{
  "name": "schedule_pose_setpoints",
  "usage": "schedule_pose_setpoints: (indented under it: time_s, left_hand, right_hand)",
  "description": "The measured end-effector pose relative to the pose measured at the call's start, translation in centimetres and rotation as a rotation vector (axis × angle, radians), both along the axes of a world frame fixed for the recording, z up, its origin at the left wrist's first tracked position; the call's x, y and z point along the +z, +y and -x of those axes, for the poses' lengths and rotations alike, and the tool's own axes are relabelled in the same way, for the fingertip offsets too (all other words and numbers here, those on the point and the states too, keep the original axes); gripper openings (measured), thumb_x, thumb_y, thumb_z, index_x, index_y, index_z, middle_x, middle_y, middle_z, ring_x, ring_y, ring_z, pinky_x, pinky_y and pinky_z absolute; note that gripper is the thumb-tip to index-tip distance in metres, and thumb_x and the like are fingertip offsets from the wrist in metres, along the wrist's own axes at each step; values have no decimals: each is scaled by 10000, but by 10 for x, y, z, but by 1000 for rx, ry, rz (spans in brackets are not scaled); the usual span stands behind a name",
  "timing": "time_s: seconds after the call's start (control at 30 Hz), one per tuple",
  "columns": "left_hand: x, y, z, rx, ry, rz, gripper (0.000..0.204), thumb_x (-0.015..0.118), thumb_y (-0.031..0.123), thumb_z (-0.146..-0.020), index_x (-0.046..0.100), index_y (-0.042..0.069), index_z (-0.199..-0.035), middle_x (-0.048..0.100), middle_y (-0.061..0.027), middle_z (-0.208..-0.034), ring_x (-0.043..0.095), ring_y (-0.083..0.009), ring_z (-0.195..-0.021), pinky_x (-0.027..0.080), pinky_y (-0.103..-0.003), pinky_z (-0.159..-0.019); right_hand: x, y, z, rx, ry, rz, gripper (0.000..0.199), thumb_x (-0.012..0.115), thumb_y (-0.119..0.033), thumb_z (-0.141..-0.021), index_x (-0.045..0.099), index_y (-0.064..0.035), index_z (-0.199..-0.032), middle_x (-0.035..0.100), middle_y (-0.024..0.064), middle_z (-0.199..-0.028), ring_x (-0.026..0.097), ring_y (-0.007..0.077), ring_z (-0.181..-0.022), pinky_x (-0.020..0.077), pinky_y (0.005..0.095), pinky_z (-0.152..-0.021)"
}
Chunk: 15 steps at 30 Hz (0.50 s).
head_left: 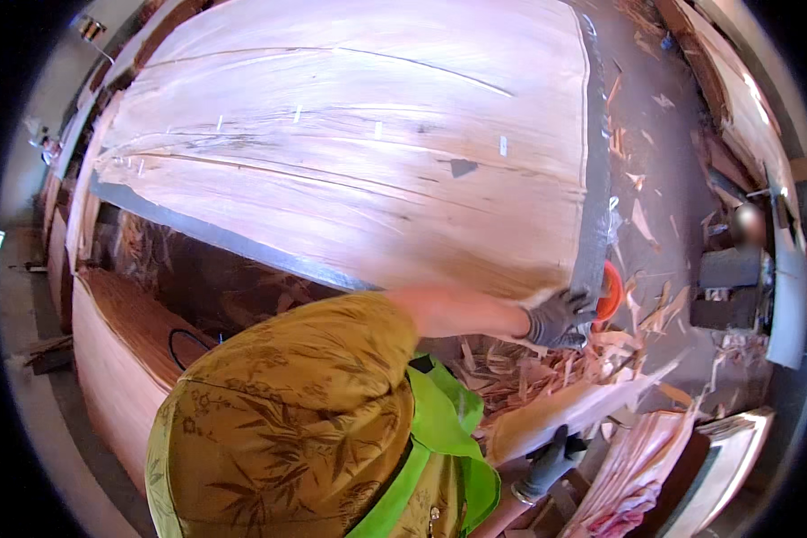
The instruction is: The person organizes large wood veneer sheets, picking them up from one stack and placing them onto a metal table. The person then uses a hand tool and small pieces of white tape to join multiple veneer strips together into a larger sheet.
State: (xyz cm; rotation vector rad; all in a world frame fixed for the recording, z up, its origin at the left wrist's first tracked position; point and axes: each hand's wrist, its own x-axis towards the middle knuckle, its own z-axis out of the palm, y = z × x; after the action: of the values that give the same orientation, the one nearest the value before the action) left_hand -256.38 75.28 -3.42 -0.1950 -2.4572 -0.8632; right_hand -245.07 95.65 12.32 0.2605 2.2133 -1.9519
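A broad, pale wood veneer sheet (377, 134) covers a dark-edged stack, with splits, small light tape pieces and a dark patch on its face. My left arm reaches along its near edge. At the near right corner, my gloved left hand (558, 320) has its fingers closed around the sheet's edge, which is blurred beside my arm. Lower down, my gloved right hand (551, 459) has thumb and fingers apart. It lies close against a long veneer strip (560, 417); whether it touches the strip I cannot tell.
An orange-red round container (609, 291) stands by the corner. Veneer scraps (524, 372) are heaped between my arms and scattered over the floor (659, 170). Folded veneer (637, 466) lies at lower right, a curved veneer stack (117, 359) at left, and dark blocks (726, 291) at far right.
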Motion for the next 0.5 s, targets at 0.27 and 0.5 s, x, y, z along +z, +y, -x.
schedule_pose_setpoints:
  time_s: [0.27, 0.5]
  left_hand:
    - [92, -141, -157, -528, -559, -1215, 280, 636, 283, -854, 632, 23, -956, 608, -23, -936, 545, -81, -836, 455, -267, -752]
    - [89, -268, -192, 115, -231, -1548, 163, 660, 132, -835, 660, 31, -963, 644, -7, -889, 569, -81, -827, 465, -242, -737]
  right_hand:
    - [-8, -101, -12, 640, -227, -339, 122, 616, -104, -852, 576, -54, -747, 459, -67, -612, 370, 41, -531, 268, 211, -466]
    - [-25, -183, 25, 1007, -84, -169, 397, 689, -10, -767, 555, 69, -1132, 623, 84, -1029, 552, 135, -931, 440, 278, -841]
